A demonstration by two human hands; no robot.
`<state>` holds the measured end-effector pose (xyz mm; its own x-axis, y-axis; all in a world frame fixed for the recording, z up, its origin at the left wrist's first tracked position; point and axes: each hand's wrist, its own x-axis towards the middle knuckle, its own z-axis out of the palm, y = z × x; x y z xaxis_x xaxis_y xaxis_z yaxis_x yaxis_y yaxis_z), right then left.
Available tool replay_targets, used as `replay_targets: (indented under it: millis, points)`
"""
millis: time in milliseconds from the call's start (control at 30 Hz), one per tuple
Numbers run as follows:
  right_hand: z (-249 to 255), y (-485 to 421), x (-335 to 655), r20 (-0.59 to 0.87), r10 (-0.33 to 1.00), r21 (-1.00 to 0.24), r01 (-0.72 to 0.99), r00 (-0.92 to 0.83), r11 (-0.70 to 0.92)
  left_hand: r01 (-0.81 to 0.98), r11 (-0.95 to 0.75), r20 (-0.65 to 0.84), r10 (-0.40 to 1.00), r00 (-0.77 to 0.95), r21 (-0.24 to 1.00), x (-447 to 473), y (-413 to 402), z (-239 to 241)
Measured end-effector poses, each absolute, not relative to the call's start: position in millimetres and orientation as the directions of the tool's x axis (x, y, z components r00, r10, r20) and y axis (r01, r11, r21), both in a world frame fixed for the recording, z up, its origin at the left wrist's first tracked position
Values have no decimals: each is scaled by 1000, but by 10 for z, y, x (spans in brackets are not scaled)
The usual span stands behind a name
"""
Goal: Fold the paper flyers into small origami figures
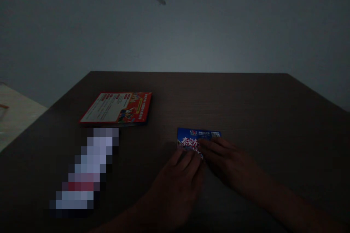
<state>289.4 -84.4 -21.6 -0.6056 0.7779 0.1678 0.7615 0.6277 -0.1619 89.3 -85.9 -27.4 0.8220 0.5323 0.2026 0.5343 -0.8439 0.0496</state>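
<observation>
Blue paper, printed with large white characters, catches the eye first in this dim room: a small leaflet (188, 141) lying on a dark wooden-looking table (246, 105), a little right of centre and towards the person's side. A square code sits in its far right corner. Both of the person's bare hands are on it. The left hand (182, 182) comes in from the near side, fingers bent, fingertips on the leaflet's near part. The right hand (232, 158) reaches in from the right, fingers stretched across the leaflet's right part, tips close to the left hand's. In the gloom I cannot tell whether either hand is gripping the paper or only pressing on it.

Farther back and to the left, well apart from the hands, a red and white booklet (116, 107) lies flat, its cover showing lines of small print and coloured cartoon figures. Just on the near side of it, a long, bright, slanting object (89, 167) is masked by coarse squares, so I cannot tell what it is. Behind the table rises a plain grey wall (218, 25). Beyond the table's left side is a pale surface (19, 113).
</observation>
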Motion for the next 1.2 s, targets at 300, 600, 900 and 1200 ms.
replay_targets:
  millis: [300,600,900,1200]
  points:
    - [-189,-843,2856,151,790,-154,775,-594,612,598,-794,124,608,785,106,922,-889,-196]
    - [-168,-839,2813,189,810,-166,795,-555,584,619,-731,66,659,749,287,852,-828,-93]
    - [-163,-834,2809,180,816,-186,796,-549,576,650,-705,67,691,720,283,832,-658,-88]
    - [-157,-826,2799,186,816,-182,797,-548,576,714,-667,147,744,651,212,854,-604,-139]
